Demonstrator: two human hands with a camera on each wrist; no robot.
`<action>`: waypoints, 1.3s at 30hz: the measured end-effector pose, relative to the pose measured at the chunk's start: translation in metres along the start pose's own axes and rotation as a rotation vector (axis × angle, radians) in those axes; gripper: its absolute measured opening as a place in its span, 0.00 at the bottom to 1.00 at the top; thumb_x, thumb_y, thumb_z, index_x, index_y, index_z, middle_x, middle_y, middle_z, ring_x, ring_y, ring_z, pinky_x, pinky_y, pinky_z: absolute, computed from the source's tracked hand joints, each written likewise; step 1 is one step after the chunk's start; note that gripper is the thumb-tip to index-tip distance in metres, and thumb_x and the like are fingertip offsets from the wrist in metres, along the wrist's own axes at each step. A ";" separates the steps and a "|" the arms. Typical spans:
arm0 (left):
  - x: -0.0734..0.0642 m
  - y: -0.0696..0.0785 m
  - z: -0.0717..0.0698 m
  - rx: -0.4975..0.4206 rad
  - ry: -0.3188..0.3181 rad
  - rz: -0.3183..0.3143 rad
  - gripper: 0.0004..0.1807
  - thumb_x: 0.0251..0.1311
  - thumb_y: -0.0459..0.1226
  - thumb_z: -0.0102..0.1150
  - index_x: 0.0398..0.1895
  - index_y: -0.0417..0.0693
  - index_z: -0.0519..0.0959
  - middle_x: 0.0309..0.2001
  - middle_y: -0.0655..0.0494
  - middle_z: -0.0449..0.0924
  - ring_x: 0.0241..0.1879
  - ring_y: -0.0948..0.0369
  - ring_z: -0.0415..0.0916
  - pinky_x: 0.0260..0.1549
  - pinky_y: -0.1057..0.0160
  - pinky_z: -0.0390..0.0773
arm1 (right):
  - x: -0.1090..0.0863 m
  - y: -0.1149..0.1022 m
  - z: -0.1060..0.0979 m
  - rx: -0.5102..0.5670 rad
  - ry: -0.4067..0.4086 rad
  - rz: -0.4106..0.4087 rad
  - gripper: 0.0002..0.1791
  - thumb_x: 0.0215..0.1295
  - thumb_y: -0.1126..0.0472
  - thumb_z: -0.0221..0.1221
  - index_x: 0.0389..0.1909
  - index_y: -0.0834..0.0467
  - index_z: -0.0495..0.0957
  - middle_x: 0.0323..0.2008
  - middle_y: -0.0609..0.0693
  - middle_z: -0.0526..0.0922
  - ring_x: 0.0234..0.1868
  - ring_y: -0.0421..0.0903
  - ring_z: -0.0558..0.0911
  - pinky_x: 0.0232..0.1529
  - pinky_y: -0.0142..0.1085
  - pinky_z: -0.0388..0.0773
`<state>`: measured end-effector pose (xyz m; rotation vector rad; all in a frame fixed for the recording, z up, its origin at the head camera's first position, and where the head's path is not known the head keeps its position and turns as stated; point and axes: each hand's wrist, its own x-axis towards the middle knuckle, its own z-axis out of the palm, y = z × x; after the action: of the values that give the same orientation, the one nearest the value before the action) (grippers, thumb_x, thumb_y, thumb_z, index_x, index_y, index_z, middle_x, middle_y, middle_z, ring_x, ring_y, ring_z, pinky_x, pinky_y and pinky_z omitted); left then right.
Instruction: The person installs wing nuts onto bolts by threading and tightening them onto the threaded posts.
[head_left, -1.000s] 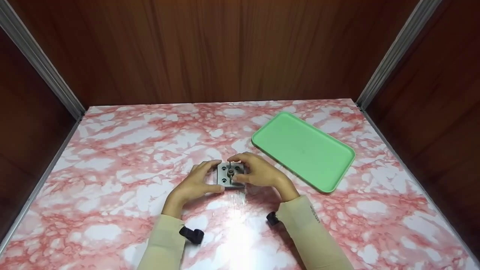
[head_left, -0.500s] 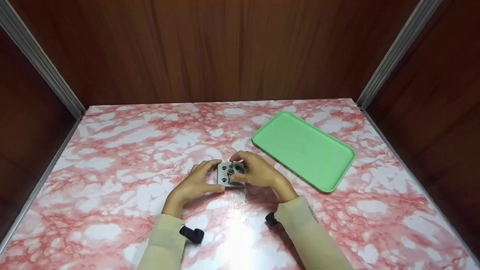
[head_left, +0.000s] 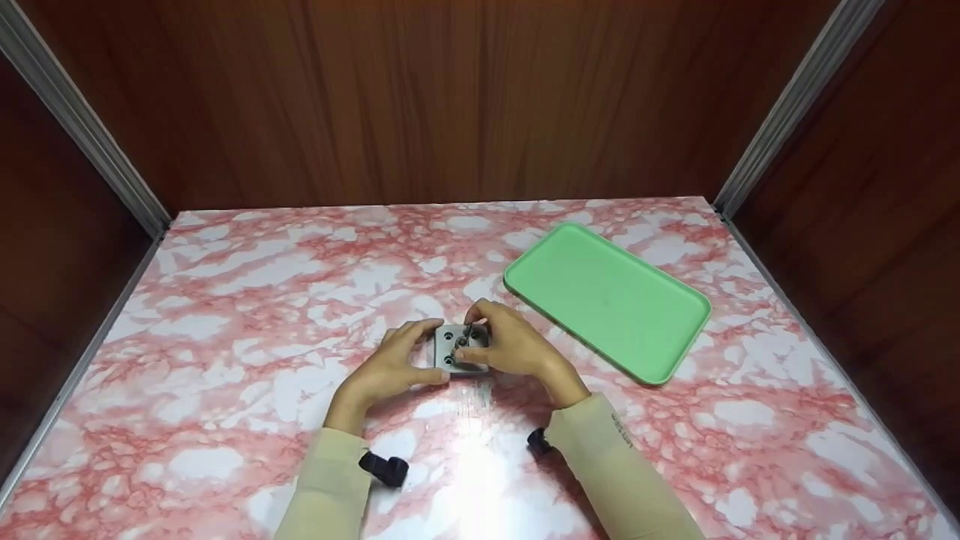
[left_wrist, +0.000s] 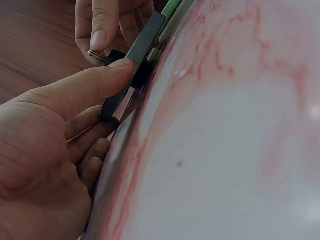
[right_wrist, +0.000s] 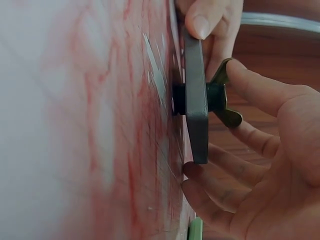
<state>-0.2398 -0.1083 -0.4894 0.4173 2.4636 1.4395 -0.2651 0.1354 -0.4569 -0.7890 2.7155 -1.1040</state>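
A small square metal plate [head_left: 441, 349] with holes near its corners lies level just above the table, in front of me. My left hand [head_left: 386, 373] grips its left side, thumb on the near edge and fingers at the far edge. From the plate's middle stands a brassy wing nut [right_wrist: 231, 118] on a dark post. My right hand [head_left: 519, 346] pinches its two wings between thumb and index finger; its other fingers reach down beside the plate in the right wrist view. Seen edge-on in that view, the dark post also shows under the plate [right_wrist: 196, 75], towards the table.
A green tray [head_left: 607, 300] lies slantwise on the right, behind my right hand. The table [head_left: 225, 315] has a red and white marbled top. Brown wooden panels [head_left: 420, 97] enclose it at the back and sides.
My right hand has turned the wing nut clockwise as seen from above: its far wing has swung right, its near wing left. The left hand and plate have stayed in place.
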 end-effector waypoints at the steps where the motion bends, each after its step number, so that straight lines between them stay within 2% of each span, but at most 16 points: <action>1: 0.000 0.000 0.000 0.000 -0.001 -0.002 0.49 0.56 0.42 0.81 0.81 0.60 0.66 0.74 0.56 0.68 0.72 0.51 0.60 0.71 0.42 0.64 | 0.000 -0.001 0.000 -0.006 0.004 0.004 0.25 0.63 0.53 0.77 0.53 0.58 0.77 0.55 0.56 0.83 0.42 0.47 0.78 0.48 0.43 0.74; 13: 0.000 0.000 0.000 -0.010 -0.004 -0.001 0.49 0.57 0.42 0.80 0.82 0.59 0.65 0.74 0.56 0.68 0.71 0.51 0.60 0.71 0.42 0.65 | -0.001 -0.004 0.006 -0.041 0.054 0.026 0.23 0.63 0.49 0.76 0.45 0.57 0.75 0.39 0.53 0.79 0.37 0.45 0.72 0.40 0.41 0.70; 28: 0.000 0.000 0.001 0.004 0.001 0.006 0.50 0.57 0.43 0.81 0.82 0.58 0.66 0.75 0.55 0.68 0.72 0.51 0.59 0.73 0.42 0.62 | -0.001 -0.008 0.012 -0.028 0.135 0.042 0.24 0.62 0.49 0.77 0.37 0.58 0.73 0.36 0.50 0.78 0.36 0.44 0.73 0.40 0.40 0.70; 39: 0.001 -0.001 0.001 0.023 0.009 0.010 0.49 0.57 0.43 0.80 0.82 0.58 0.65 0.75 0.54 0.68 0.73 0.51 0.60 0.73 0.42 0.63 | -0.001 -0.008 0.013 -0.012 0.147 0.075 0.22 0.64 0.50 0.76 0.35 0.58 0.73 0.35 0.50 0.77 0.34 0.45 0.74 0.38 0.40 0.71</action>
<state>-0.2405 -0.1075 -0.4906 0.4292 2.4911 1.4207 -0.2568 0.1227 -0.4609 -0.6253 2.8472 -1.1747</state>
